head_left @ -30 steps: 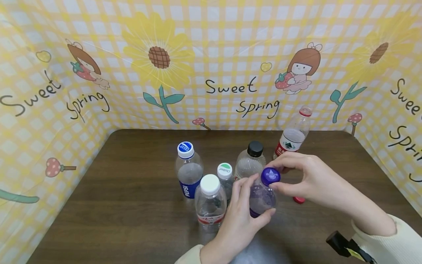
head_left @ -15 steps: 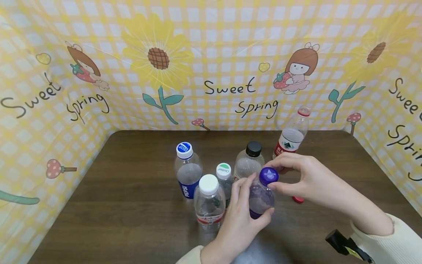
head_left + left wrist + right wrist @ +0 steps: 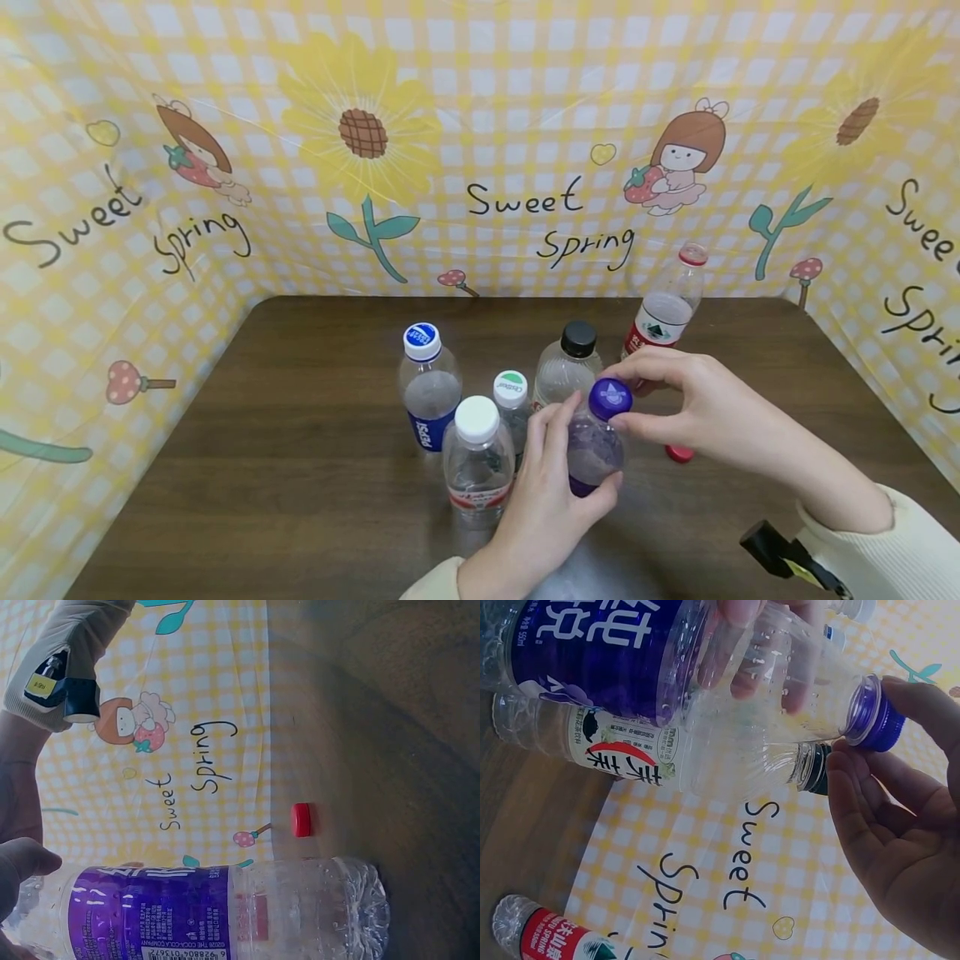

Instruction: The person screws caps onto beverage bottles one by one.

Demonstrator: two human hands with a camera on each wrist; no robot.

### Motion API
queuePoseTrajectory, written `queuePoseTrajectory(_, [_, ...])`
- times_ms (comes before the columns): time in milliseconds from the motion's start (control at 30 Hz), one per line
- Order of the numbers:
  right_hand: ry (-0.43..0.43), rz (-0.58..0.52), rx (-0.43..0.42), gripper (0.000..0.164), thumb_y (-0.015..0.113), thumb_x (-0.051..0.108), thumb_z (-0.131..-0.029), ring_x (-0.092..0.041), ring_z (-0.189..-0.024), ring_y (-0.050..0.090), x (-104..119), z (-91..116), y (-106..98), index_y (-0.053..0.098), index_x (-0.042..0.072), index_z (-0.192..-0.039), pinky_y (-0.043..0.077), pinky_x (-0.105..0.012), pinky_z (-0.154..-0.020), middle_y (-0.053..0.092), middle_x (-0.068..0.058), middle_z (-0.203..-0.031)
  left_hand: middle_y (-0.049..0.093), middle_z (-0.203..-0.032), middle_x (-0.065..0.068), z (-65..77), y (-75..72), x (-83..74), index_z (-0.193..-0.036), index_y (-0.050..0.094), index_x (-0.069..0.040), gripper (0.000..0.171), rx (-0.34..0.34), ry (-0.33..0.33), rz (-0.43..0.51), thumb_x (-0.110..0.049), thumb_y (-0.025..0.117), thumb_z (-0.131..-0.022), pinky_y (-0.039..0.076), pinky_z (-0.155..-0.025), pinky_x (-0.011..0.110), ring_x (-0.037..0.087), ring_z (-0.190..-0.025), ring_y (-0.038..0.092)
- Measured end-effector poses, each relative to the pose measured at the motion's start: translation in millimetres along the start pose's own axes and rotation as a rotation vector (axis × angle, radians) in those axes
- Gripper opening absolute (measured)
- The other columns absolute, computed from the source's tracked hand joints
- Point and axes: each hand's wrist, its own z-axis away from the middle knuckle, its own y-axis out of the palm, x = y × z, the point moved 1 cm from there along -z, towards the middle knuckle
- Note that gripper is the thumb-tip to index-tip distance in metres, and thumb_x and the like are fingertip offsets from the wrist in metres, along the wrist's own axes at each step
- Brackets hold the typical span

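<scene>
My left hand [image 3: 551, 483] is wrapped around the upper body of a clear plastic bottle [image 3: 596, 446] with a purple label [image 3: 150, 911]. The bottle stands at the right of a group of other bottles. Its purple cap [image 3: 611, 398] sits on the neck, pinched between the thumb and fingers of my right hand [image 3: 686, 400]. In the right wrist view, the thumb presses one side of the cap [image 3: 885, 727] and the fingers meet the other. Droplets cling to the inside of the bottle. From the head view, most of the label is hidden by the left hand.
Left of the hands stand a white-capped bottle [image 3: 477, 467], a Pepsi bottle [image 3: 431, 392] and a small green-and-white-capped bottle [image 3: 512, 400]. Behind is a black-capped bottle [image 3: 567, 371]. An uncapped red-labelled bottle [image 3: 663, 308] stands back right; a red cap [image 3: 679, 454] lies on the table.
Both hands keep the same hold on the bottle and its cap. The purple cap has shifted very slightly left; the other bottles stay where they were.
</scene>
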Motion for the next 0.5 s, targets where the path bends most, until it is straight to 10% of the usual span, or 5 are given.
queuePoseTrajectory(500, [0.006, -0.007, 0.007, 0.038, 0.077, 0.026, -0.080, -0.003, -0.095, 0.062, -2.5, 0.3, 0.6, 0.067, 0.018, -0.116, 0.054, -0.023, -0.081, 0.069, 0.008, -0.107, 0.034, -0.140, 0.007, -0.9, 0.8, -1.1, -0.148, 0.024, -0.020, 0.081, 0.018, -0.095, 0.032, -0.028, 0.073, -0.084, 0.043, -0.106, 0.049, 0.026, -0.130, 0.045])
